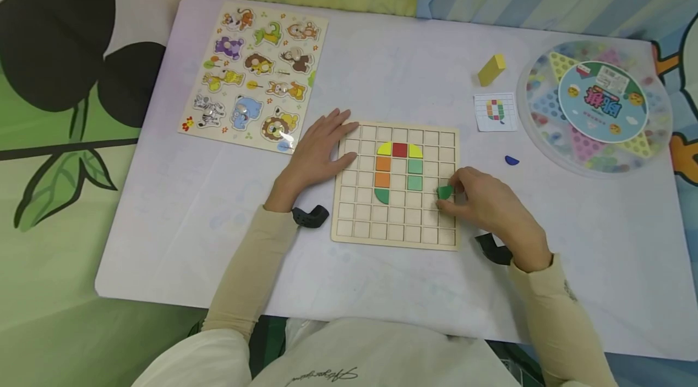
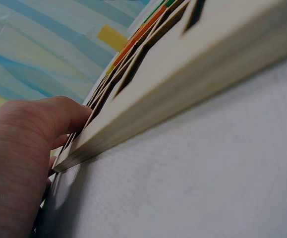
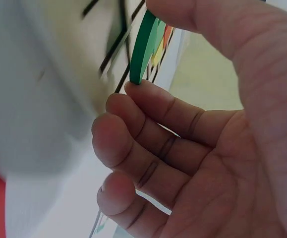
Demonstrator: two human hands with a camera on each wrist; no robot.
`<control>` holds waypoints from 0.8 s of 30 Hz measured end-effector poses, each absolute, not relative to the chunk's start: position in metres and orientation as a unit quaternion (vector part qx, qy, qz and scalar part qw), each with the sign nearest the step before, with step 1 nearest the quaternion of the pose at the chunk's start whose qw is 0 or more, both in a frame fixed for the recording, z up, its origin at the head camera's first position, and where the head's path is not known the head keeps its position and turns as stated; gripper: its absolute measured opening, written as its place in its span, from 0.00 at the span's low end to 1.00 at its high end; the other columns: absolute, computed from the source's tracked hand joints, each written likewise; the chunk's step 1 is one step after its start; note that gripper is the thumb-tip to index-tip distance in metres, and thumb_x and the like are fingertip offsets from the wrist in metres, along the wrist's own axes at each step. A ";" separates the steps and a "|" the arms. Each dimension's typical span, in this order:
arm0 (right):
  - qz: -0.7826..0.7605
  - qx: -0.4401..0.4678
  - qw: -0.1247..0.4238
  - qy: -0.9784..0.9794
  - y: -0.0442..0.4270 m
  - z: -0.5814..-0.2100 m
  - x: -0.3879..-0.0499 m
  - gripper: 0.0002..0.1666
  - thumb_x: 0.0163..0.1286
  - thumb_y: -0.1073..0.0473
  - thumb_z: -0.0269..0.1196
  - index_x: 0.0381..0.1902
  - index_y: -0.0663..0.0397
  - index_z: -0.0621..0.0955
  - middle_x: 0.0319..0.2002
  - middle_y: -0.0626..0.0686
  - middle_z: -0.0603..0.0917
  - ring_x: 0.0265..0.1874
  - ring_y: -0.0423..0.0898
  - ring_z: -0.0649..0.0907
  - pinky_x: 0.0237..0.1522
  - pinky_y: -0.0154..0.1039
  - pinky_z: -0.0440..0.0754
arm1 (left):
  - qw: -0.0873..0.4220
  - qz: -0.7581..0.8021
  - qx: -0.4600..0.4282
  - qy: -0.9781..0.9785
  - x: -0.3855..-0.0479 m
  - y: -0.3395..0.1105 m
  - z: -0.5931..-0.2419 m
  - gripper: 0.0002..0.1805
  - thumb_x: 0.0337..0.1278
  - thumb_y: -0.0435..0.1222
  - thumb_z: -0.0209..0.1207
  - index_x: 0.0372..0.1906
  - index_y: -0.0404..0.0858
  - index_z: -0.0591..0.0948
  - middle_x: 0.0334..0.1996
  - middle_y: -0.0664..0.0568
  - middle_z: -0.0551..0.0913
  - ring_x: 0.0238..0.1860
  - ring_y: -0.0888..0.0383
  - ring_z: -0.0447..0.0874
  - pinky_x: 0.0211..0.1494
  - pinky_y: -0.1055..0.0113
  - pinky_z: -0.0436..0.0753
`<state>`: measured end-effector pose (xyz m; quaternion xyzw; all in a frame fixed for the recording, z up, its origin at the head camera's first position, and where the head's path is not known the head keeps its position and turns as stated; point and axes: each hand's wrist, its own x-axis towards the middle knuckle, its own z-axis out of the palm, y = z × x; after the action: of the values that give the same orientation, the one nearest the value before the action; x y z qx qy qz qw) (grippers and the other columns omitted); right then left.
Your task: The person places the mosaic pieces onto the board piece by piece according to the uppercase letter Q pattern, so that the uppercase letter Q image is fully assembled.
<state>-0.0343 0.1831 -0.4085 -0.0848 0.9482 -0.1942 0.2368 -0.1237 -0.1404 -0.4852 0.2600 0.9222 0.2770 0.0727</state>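
Note:
A wooden grid board [image 1: 357,211] lies in the middle of the table. Set in its squares are yellow quarter-round pieces, a red square [image 1: 400,150], orange squares [image 1: 383,180], light green squares [image 1: 415,183] and a green quarter-round [image 1: 382,195]. Between thumb and index finger my right hand [image 1: 485,202] pinches a green quarter-round piece [image 3: 142,47], held over the board's right side. My left hand [image 1: 316,154] rests at the board's upper left edge, its fingers fairly straight; in the left wrist view the thumb [image 2: 71,116] touches the board's top.
On the right lie a small blue piece [image 1: 511,160], a pattern card [image 1: 495,112], a yellow block [image 1: 492,69] and a round clear box [image 1: 537,138] with a printed lid. An animal puzzle board [image 1: 248,84] lies at the back left.

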 end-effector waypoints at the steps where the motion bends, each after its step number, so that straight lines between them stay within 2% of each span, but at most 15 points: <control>1: -0.193 -0.091 0.234 0.949 0.180 -0.408 -0.034 0.25 0.61 0.46 0.68 0.43 0.60 0.77 0.36 0.53 0.78 0.33 0.49 0.76 0.36 0.42 0.75 | 0.072 0.277 0.260 0.922 -0.124 -0.140 -0.485 0.34 0.63 0.51 0.54 0.72 0.45 0.67 0.77 0.50 0.56 0.79 0.54 0.43 0.81 0.65 0.39; 13: -0.168 -0.138 0.208 0.954 0.145 -0.416 -0.030 0.21 0.59 0.47 0.69 0.37 0.59 0.77 0.27 0.49 0.75 0.24 0.44 0.74 0.27 0.37 0.71 | 0.073 0.277 0.260 0.922 -0.123 -0.140 -0.485 0.34 0.63 0.51 0.55 0.72 0.45 0.67 0.77 0.51 0.56 0.79 0.55 0.42 0.81 0.66 0.39; 16: -0.157 -0.141 0.198 0.957 0.138 -0.417 -0.029 0.21 0.59 0.48 0.69 0.36 0.60 0.77 0.27 0.49 0.75 0.24 0.45 0.74 0.27 0.37 0.73 | 0.073 0.277 0.260 0.922 -0.123 -0.140 -0.485 0.34 0.63 0.51 0.54 0.72 0.45 0.67 0.77 0.50 0.56 0.79 0.55 0.42 0.81 0.65 0.39; 24: -0.162 -0.116 0.218 0.955 0.129 -0.416 -0.029 0.21 0.61 0.47 0.69 0.35 0.59 0.76 0.28 0.50 0.77 0.26 0.46 0.76 0.28 0.38 0.75 | 0.075 0.270 0.259 0.924 -0.125 -0.140 -0.487 0.34 0.64 0.52 0.54 0.72 0.45 0.66 0.77 0.51 0.56 0.79 0.55 0.42 0.81 0.66 0.38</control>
<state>-0.0288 0.1287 -0.4161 -0.1165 0.9553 -0.1617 0.2184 -0.1249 -0.1401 -0.4866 0.2589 0.9245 0.2695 0.0754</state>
